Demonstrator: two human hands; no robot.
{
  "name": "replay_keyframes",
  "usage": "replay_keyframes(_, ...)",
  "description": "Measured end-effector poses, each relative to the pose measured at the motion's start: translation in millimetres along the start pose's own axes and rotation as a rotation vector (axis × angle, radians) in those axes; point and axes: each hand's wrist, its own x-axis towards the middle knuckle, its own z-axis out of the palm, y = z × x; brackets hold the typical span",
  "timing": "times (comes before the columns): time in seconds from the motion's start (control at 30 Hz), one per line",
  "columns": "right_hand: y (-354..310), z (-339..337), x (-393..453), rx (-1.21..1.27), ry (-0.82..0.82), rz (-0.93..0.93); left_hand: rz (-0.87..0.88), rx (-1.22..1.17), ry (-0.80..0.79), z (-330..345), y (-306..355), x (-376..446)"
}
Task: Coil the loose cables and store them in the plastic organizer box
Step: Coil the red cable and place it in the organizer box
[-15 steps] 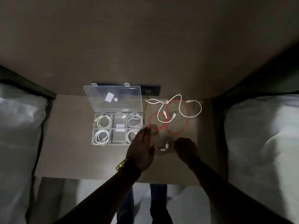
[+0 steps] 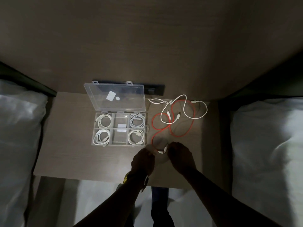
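Back from the box comes the left hand [image 2: 143, 158], now pinching the red cable [image 2: 190, 128] end; right hand [image 2: 180, 157] grips its white plug. Organizer box [image 2: 120, 143] open, four coiled white cables, middle compartments free. White cable [image 2: 195, 117] loose beside it.

Counts of things on the table

One clear plastic box [image 2: 146, 128] with six compartments is seen left of centre; four coiled white cables are counted in it, at [image 2: 105, 121], [image 2: 138, 121], [image 2: 101, 136] and [image 2: 136, 136], with the two middle compartments bare of cables. To the right, one red cable [image 2: 190, 128] and two loose white cables, [image 2: 204, 110] and [image 2: 161, 116], are counted. Two hands, [image 2: 143, 160] and [image 2: 181, 157], are seen below.
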Motion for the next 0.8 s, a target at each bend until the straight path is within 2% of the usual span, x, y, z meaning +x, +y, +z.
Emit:
replay_keyframes(0.1, 0, 1, 11, -0.112, -0.084, -0.152, -0.161, -0.19, -0.134, 10, 7, 8)
replay_keyframes(0.17, -2, 3, 18, -0.133, -0.176, -0.208, -0.222, -0.331, -0.14, 18, 8, 14)
replay_keyframes(0.27, -4, 9, 12, 0.031, -0.3, -0.212, -0.294, -0.587, -0.161, 23, 8, 20)
replay_keyframes(0.33, -1, 6, 6, 0.199, -0.247, -0.166, -0.342, -0.816, -0.154, 20, 10, 15)
replay_keyframes(0.4, 3, -3, 6, 0.168, -0.006, -0.191, -0.356, -0.974, -0.12, 12, 14, 3)
replay_keyframes(0.47, -3, -16, 10, 0.113, 0.156, -0.375, -0.306, -1.054, -0.156, 3, 19, -15)
replay_keyframes(0.53, -16, -28, 20, 0.071, 0.129, -0.563, -0.226, -1.252, -0.284, -11, 27, -34)
replay_keyframes(0.6, -24, -31, 29, -0.021, 0.076, -0.629, -0.123, -1.517, -0.488, -30, 36, -49)
replay_keyframes(0.67, -26, -33, 33, -0.023, 0.074, -0.599, 0.042, -1.751, -0.628, -53, 46, -55)
replay_keyframes(0.7, -24, -35, 32, 0.008, 0.079, -0.565, 0.121, -1.842, -0.623, -65, 49, -54)
replay_keyframes(0.8, -21, -41, 24, 0.014, 0.086, -0.532, 0.258, -2.032, -0.459, -94, 54, -39)
